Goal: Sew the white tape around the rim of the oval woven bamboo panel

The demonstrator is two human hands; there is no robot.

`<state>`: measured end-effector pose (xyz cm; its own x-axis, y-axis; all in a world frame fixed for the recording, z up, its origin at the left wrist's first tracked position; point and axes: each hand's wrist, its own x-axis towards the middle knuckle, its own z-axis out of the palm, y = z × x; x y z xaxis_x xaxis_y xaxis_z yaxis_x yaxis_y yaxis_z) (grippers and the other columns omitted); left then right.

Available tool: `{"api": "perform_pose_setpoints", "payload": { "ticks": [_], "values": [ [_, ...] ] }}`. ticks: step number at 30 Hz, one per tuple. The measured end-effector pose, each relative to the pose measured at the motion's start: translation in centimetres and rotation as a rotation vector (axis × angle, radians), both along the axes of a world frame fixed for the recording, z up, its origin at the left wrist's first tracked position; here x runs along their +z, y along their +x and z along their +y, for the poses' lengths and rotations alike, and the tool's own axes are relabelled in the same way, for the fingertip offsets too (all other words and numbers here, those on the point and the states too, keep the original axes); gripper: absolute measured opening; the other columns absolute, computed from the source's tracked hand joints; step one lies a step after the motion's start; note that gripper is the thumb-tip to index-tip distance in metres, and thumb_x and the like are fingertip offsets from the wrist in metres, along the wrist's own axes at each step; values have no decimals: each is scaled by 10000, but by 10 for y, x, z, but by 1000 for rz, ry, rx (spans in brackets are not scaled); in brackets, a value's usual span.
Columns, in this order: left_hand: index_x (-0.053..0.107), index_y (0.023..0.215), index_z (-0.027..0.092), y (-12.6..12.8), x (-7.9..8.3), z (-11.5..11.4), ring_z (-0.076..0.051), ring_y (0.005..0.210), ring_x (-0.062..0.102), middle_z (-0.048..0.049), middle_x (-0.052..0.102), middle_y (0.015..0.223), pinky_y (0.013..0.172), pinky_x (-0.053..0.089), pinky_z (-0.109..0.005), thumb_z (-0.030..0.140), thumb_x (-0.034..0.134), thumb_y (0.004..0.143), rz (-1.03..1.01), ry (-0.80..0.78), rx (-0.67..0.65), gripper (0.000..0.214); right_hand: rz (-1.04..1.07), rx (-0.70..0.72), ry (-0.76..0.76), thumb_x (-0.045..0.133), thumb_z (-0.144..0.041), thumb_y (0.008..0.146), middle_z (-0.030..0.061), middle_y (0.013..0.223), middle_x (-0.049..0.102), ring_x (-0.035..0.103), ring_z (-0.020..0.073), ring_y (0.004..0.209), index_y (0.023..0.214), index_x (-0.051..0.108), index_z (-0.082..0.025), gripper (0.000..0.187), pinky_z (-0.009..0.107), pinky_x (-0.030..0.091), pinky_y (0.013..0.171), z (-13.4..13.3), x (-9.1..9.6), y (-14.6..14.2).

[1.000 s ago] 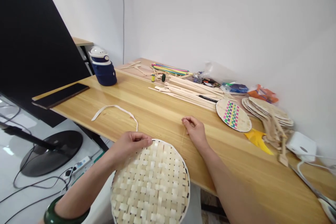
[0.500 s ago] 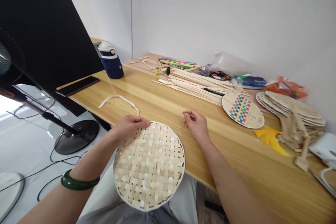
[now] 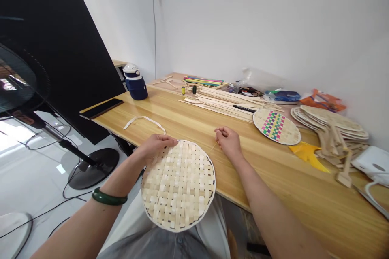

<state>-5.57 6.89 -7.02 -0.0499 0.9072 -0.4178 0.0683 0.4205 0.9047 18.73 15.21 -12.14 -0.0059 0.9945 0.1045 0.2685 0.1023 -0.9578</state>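
Observation:
My left hand (image 3: 158,145) pinches the upper left rim of a round woven bamboo fan panel (image 3: 179,186). The panel is pale, edged in white binding with dark stitches showing along the rim, and is held tilted over my lap at the table edge. From beside my left fingers a loose white binding strip (image 3: 144,117) curls out across the tabletop. To the right of the panel, my right hand (image 3: 227,141) is closed, fingertips pressed together. A faint thin thread (image 3: 214,145) runs from those fingers toward the panel's right rim; whether a needle is there I cannot make out.
On the wooden table (image 3: 170,109) lie bamboo strips (image 3: 219,103), two thread spools (image 3: 194,89), a black pen (image 3: 244,108), a colour-patterned woven fan panel (image 3: 276,126) and stacked fans (image 3: 334,123). A blue jug (image 3: 136,88) and a phone (image 3: 101,108) sit left; a floor fan (image 3: 91,166) stands beside.
The camera view has shifted, so the table and things on it sit differently in the frame. Both hands keep their grips, and the panel is tilted slightly differently.

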Motion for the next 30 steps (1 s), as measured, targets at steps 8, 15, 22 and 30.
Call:
{"api": "perform_pose_setpoints", "payload": {
  "ticks": [8,15,22,30],
  "values": [
    [736,711,141,-4,-6,3,-199,622,652,-53,734,675,612,502,-303,420,823,561,7,8,-45,328,-13,-5,-14,581,-329,942,-10,767,630,594,98,611,909,628,-130,207,247,520,578,0,-4,3],
    [740,658,150,-7,-7,5,-195,623,645,-49,726,661,617,494,-297,368,799,596,4,48,-78,234,-11,1,4,587,-300,939,-36,697,584,542,79,549,867,616,-129,188,221,484,533,-3,-1,3],
    [739,649,152,-7,-9,5,-184,592,628,-44,713,636,603,484,-300,365,793,599,-33,47,-59,225,-2,5,-27,584,-312,941,-47,664,568,521,72,512,876,616,-129,196,208,462,501,-3,0,4],
    [742,674,148,-6,-7,3,-201,637,644,-56,727,671,633,492,-310,387,788,603,-28,61,-67,253,47,9,-57,590,-271,938,-44,685,563,503,60,507,868,608,-125,163,185,444,468,-2,1,3]
  ]
}}
